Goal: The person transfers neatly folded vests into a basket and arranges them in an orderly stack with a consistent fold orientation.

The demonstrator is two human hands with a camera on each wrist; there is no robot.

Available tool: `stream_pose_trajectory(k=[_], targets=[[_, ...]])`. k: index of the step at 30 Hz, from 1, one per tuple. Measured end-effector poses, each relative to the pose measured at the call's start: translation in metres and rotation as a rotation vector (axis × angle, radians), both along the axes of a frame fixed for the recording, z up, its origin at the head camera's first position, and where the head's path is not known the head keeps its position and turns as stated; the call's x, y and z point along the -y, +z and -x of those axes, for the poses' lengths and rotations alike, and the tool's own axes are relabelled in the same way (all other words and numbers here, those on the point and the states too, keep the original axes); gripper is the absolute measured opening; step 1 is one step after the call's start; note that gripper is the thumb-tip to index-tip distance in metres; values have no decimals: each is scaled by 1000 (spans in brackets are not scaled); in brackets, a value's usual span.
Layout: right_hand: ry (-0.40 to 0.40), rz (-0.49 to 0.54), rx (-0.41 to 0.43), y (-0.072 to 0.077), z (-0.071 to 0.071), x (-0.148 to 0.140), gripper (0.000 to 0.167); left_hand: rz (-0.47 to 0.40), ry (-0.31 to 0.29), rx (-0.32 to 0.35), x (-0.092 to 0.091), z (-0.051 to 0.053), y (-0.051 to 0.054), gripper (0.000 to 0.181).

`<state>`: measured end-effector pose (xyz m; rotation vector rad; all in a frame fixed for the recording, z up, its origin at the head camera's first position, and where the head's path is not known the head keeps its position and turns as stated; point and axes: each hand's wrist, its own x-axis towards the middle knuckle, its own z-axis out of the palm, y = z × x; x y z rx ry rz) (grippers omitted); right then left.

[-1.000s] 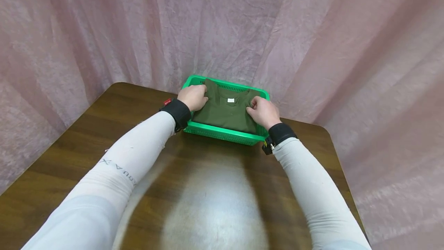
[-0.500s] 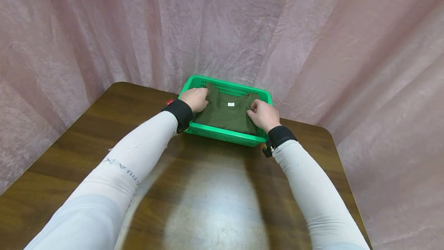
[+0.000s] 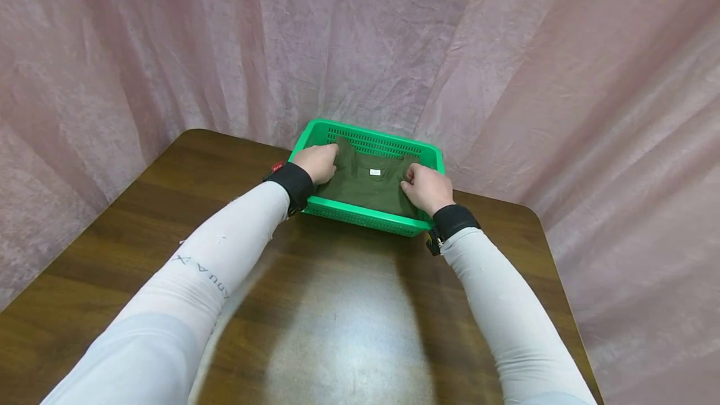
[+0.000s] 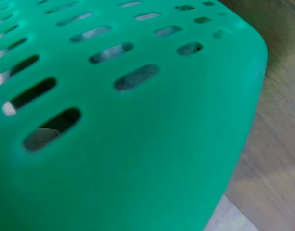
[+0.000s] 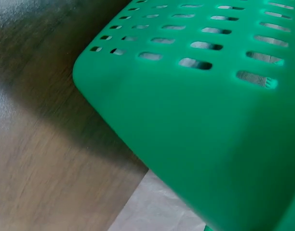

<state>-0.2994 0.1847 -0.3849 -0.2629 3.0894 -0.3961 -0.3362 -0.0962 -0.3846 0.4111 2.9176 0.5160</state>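
A dark olive-green T-shirt [image 3: 368, 191] with a white neck label lies folded inside a green plastic basket [image 3: 365, 212], its collar toward the far wall. At the shirt's left shoulder, my left hand [image 3: 317, 162] reaches over the basket's side and pinches the fabric. On the other side my right hand [image 3: 430, 188] grips the right shoulder between thumb and curled fingers. Both wrist views are filled by the slotted basket wall, the left one showing the wall [image 4: 152, 149] and the right one showing a corner panel [image 5: 171, 110]; neither shows my fingers.
The basket stands near the far edge of a brown wooden table [image 3: 236, 167]. Behind and around the table hang pink velvety curtains [image 3: 371, 36]. A bright light reflection lies across the table's middle.
The shirt has sunk lower into the basket, so more of the slotted far wall shows above its collar. Both hands have gone down slightly with it, still holding the shoulders.
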Motion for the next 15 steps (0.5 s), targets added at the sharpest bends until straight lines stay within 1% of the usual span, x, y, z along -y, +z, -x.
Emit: stream_pose_trajectory(k=[4,9,11,15], targets=[[2,-21,6,-2,-1,0,19,-5,-1,-14,1,-1,-4,37],[14,-93,2,-2,-2,0,21,16,-16,-44,0,-4,-3,34],[24,-127,8,-3,-3,0,23,30,-20,-43,-1,-5,-3,40],[31,-152,21,-4,-3,1,26,53,-25,-39,-2,-4,-7,59]])
